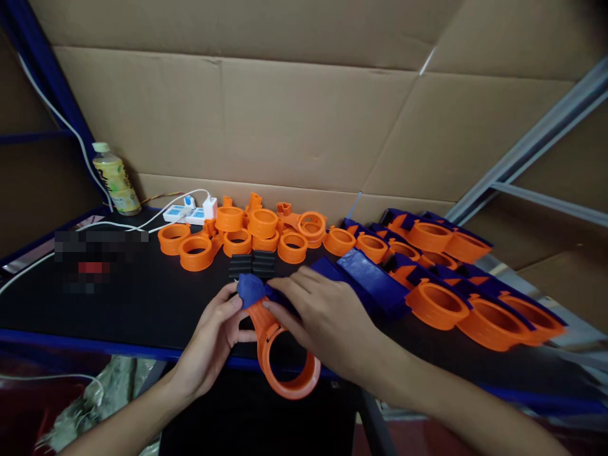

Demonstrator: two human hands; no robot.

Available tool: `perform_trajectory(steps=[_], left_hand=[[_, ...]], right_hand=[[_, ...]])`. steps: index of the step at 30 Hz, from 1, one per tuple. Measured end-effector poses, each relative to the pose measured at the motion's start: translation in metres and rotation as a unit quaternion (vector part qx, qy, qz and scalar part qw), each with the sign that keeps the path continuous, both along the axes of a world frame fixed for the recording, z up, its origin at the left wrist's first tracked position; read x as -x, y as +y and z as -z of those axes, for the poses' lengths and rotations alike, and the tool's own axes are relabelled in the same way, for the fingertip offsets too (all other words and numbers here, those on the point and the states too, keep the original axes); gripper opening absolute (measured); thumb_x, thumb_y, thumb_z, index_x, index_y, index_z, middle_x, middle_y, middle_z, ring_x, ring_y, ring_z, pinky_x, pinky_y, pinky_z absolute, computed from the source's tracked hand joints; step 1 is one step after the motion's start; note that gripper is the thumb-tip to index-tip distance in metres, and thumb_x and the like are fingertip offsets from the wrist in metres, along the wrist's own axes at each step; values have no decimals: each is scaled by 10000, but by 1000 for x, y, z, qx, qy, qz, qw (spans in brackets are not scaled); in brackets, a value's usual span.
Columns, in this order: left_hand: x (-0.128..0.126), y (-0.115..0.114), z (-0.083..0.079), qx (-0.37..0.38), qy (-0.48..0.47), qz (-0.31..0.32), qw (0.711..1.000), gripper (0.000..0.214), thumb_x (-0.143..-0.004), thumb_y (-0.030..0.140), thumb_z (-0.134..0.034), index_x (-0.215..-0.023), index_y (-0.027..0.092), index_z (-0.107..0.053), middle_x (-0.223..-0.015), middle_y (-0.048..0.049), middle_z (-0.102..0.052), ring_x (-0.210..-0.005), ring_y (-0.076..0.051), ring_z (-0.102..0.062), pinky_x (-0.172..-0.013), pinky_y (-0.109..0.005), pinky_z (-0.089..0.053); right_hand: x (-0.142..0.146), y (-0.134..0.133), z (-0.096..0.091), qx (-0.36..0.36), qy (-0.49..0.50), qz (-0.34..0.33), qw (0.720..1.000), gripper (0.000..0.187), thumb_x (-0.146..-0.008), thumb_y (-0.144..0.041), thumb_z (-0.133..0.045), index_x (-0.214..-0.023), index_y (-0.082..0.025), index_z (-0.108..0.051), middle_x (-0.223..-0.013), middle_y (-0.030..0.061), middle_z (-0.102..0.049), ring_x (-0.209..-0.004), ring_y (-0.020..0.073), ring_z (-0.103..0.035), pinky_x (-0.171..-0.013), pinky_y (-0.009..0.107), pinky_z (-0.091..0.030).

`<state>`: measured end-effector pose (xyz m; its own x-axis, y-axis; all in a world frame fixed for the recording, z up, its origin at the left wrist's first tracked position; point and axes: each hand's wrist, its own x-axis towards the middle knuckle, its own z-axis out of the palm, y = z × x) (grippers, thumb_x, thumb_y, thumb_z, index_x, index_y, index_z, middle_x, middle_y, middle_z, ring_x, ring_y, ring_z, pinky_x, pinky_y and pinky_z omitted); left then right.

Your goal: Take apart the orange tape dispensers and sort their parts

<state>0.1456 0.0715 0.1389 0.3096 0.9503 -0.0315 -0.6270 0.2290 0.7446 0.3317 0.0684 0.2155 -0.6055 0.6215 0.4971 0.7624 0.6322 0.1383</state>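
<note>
Near the table's front edge, an orange plastic ring with a handle [304,385] hangs tilted, its ring end toward me. A blue flexible sheet [251,290] lies over the handle's far end. My left hand [206,345] is closed round that end, its thumb against the blue sheet. From the other side, my right hand [327,316] pinches the sheet beside the handle, its fingers hiding part of both. Just beyond are black ribbed pieces [251,265]. More blue sheets [375,278] lie beyond my right hand.
Several orange ringed parts [196,254] stand along the cardboard wall [304,120]. At the right are several more with blue pieces attached [437,305]. A white power strip [183,214] with cables and a drink bottle [116,180] stand at the back left. A metal bar [532,142] slants at right.
</note>
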Motion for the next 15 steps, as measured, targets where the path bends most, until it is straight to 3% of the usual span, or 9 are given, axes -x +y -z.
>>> perform_trajectory(steps=[3, 8, 12, 15], left_hand=[[-2, 1, 5, 9, 55, -18, 998, 276, -851, 321, -704, -1072, 181, -614, -1023, -48, -668, -931, -201, -662, -728, -320, -613], [-5, 0, 13, 11, 130, -30, 991, 345, -826, 369, -734, -1072, 176, -589, -906, -35, -641, -812, -190, -655, -561, -258, -587], [-1, -7, 4, -17, 109, 1, 994, 353, -886, 405, -647, -1122, 149, -592, -1018, -112, -685, -852, -248, -691, -521, -269, -582], [7, -12, -9, -46, 74, 20, 996, 335, -907, 355, -619, -1181, 167, -575, -1246, -165, -654, -1053, -337, -673, -630, -344, -621]], right_hand=[[5, -4, 15, -8, -96, 19, 995, 160, -950, -148, -500, -1040, -130, -631, -875, 90, -679, -747, 194, -626, -566, 296, -447], [7, -18, 24, -27, -154, 1, 988, 332, -859, -2, -454, -1152, -65, -598, -926, 120, -682, -742, 194, -639, -510, 293, -455], [-14, -1, 16, 36, -55, -8, 998, 313, -910, -26, -437, -1152, -92, -623, -987, 119, -722, -780, 172, -679, -648, 256, -522], [-50, 26, 9, 92, 63, 36, 993, 264, -1002, -190, -427, -1048, -162, -685, -983, 76, -749, -819, 172, -706, -747, 260, -528]])
